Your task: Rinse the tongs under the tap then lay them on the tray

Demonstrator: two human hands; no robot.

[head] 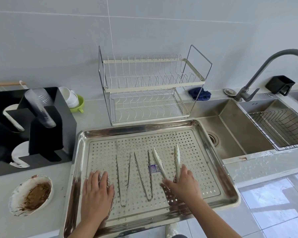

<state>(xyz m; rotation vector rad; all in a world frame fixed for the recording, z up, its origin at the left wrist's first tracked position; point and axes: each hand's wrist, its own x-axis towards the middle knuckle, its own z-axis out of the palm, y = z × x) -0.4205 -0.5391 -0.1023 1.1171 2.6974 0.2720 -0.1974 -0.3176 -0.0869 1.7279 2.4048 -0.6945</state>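
Grey tiled wall behind, pale table [91, 115] below, with a steel tray [79, 152] set square in front. On its perforated sheet, three pairs of tongs side by side, all with tips pointing away toward the wall. Furthest right, the white tongs [157, 158], gripped at the hinged end by the right hand [182, 184], thumb on one side and fingers curled over the other. Arms spread apart, tips low over the sheet; contact with it impossible to tell. Flat on the left part of the sheet, the left hand [97, 188], palm down, fingers straight, holding nothing, just beside the first metal tongs [118, 176]. Between those and the white pair, the second metal tongs [141, 176], with a small blue sticker [154, 168] close by.

Open sheet beyond all the tips and right of the white pair. Right rim of the tray reaching the edge of the sink [230, 127]; near right corner jutting past the table's front edge. Just behind the far rim, a dish rack [144, 83]; near the left rim, a black holder [46, 131]; by the near left corner, a dirty bowl [30, 194]. Over the sink, the tap [265, 66], well apart from both hands.
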